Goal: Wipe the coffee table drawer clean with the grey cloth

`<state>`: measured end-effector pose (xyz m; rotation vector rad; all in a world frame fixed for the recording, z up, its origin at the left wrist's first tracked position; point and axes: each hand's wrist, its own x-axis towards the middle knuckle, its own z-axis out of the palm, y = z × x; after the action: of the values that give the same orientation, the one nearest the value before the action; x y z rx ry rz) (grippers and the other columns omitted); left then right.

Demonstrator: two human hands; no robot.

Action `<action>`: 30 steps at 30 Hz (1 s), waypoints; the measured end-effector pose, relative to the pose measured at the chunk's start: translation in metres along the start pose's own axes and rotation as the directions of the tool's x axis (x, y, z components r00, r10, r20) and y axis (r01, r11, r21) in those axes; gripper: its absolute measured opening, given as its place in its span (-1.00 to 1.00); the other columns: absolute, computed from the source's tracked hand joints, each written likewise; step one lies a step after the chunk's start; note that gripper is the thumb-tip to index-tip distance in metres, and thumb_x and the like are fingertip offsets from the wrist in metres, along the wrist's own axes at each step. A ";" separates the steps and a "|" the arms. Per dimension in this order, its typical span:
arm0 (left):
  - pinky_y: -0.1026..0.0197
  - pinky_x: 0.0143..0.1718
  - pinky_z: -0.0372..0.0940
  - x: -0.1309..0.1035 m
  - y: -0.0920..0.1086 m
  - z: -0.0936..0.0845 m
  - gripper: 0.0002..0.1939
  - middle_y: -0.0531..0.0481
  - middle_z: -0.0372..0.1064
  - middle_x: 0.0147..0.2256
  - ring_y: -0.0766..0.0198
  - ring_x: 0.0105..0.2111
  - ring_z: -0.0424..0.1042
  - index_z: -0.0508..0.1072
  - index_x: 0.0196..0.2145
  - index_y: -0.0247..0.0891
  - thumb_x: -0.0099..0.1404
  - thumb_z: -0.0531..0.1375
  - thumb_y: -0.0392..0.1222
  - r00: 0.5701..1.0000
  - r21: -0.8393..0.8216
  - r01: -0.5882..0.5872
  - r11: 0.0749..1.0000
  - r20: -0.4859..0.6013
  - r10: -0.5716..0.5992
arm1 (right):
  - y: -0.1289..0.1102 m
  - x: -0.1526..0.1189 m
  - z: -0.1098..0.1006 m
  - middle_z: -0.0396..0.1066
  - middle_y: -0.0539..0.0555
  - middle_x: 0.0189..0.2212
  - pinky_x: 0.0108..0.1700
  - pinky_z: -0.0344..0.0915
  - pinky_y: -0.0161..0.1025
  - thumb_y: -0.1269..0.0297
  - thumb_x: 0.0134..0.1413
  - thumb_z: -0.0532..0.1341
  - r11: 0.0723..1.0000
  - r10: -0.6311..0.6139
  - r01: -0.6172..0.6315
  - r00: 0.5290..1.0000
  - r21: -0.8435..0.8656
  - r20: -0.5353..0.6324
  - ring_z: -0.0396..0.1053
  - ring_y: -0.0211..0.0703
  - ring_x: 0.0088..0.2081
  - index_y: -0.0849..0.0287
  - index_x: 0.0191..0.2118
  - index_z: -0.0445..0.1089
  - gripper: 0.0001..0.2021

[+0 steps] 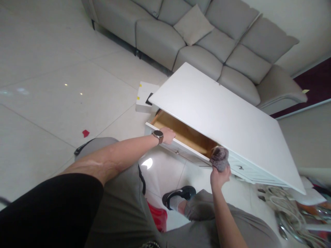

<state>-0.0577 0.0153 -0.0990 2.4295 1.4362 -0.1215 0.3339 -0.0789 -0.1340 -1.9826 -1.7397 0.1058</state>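
Observation:
A white low cabinet (pixel 219 106) has one drawer (pixel 186 134) pulled partway out, its wooden inside showing. My left hand (pixel 168 135), with a watch on its wrist, grips the top edge of the drawer front near its left end; the fingertips are hidden inside. In my right hand (pixel 220 177) is a bunched grey-brown cloth (pixel 219 157), pressed at the right end of the open drawer, close under the cabinet top. Small knobs sit on the drawer front (pixel 177 152) and on the closed front (pixel 241 167) further right.
Behind the cabinet stands a grey sofa (pixel 160 38) with a cushion (pixel 193 26). A white box (pixel 146 93) with a dark flat object on it is left of the cabinet. Cables (pixel 281 203) and clutter lie at right. A red scrap (pixel 86 133) and red bag-like object (pixel 157 215) are on the floor.

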 end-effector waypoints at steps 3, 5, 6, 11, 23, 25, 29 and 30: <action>0.07 -0.19 0.37 0.000 0.000 0.001 -0.72 -0.25 0.58 -0.18 -0.02 -0.17 0.54 0.62 -0.23 -0.23 0.09 0.22 -0.18 1.000 0.027 0.004 1.000 0.004 -0.004 | -0.017 0.001 0.002 0.39 0.29 0.08 0.18 0.09 0.29 0.05 0.02 0.16 0.995 0.027 -0.049 0.970 -0.082 -0.243 0.19 0.36 0.19 0.18 0.08 0.41 -0.48; 0.08 -0.17 0.37 0.000 -0.001 0.001 -0.72 -0.24 0.58 -0.17 -0.01 -0.16 0.54 0.62 -0.23 -0.22 0.10 0.22 -0.17 1.000 0.030 0.009 1.000 0.010 -0.009 | -0.030 -0.002 0.005 0.41 0.28 0.05 0.16 0.05 0.28 0.07 0.00 0.16 0.994 -0.035 0.012 0.976 -0.107 -0.216 0.20 0.35 0.17 0.18 0.04 0.42 -0.51; 0.08 -0.17 0.37 -0.001 -0.001 0.001 -0.72 -0.23 0.58 -0.17 -0.01 -0.16 0.54 0.62 -0.23 -0.21 0.10 0.23 -0.17 1.000 0.029 0.011 1.000 0.010 -0.011 | -0.036 -0.004 0.008 0.41 0.27 0.05 0.14 0.04 0.27 0.09 0.00 0.16 0.992 -0.067 0.044 0.979 -0.121 -0.191 0.20 0.33 0.16 0.18 0.03 0.42 -0.52; 0.07 -0.16 0.37 -0.001 0.000 0.002 -0.73 -0.22 0.59 -0.18 -0.02 -0.15 0.54 0.62 -0.24 -0.20 0.10 0.24 -0.14 1.000 0.024 0.020 1.000 0.010 -0.020 | -0.080 -0.012 0.024 0.39 0.25 0.02 0.05 0.03 0.13 0.13 -0.02 0.17 0.980 -0.134 0.116 0.986 -0.163 -0.101 0.20 0.26 0.08 0.18 0.00 0.41 -0.56; 0.12 -0.14 0.37 -0.013 0.007 -0.007 -0.71 -0.26 0.59 -0.17 0.02 -0.16 0.53 0.62 -0.23 -0.33 0.20 0.28 -0.06 0.996 -0.078 0.090 0.993 -0.010 -0.091 | -0.201 -0.027 0.066 0.30 0.25 0.12 0.06 0.00 0.11 0.20 0.02 0.19 0.943 -0.293 0.306 0.950 -0.132 0.106 0.12 0.24 0.12 0.12 0.22 0.29 -0.41; 0.11 -0.14 0.37 -0.015 0.007 -0.009 -0.71 -0.25 0.60 -0.18 0.00 -0.15 0.54 0.63 -0.24 -0.32 0.21 0.28 -0.04 0.993 -0.098 0.113 0.989 -0.004 -0.114 | -0.202 -0.027 0.068 0.29 0.27 0.14 0.07 0.00 0.11 0.20 0.03 0.19 0.927 -0.330 0.346 0.936 -0.143 0.121 0.10 0.25 0.14 0.12 0.25 0.27 -0.39; 0.10 -0.14 0.39 -0.016 0.007 -0.010 -0.73 -0.26 0.60 -0.21 -0.05 -0.16 0.55 0.64 -0.26 -0.30 0.18 0.31 -0.06 0.992 -0.113 0.123 0.986 -0.008 -0.125 | -0.190 -0.023 0.067 0.29 0.28 0.15 0.07 0.01 0.08 0.19 0.05 0.21 0.886 -0.417 0.436 0.898 -0.156 0.142 0.11 0.23 0.14 0.13 0.27 0.28 -0.38; 0.10 -0.14 0.39 -0.016 0.007 -0.010 -0.72 -0.27 0.60 -0.21 -0.05 -0.16 0.55 0.65 -0.25 -0.30 0.17 0.32 -0.06 0.994 -0.122 0.103 0.987 -0.018 -0.106 | -0.185 -0.022 0.067 0.30 0.27 0.15 0.07 0.01 0.08 0.19 0.05 0.22 0.877 -0.435 0.454 0.889 -0.157 0.141 0.12 0.22 0.13 0.12 0.27 0.28 -0.38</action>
<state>-0.0604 0.0018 -0.0839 2.2671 1.5356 -0.0279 0.1368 -0.0674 -0.1226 -1.6627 -2.3028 -0.1215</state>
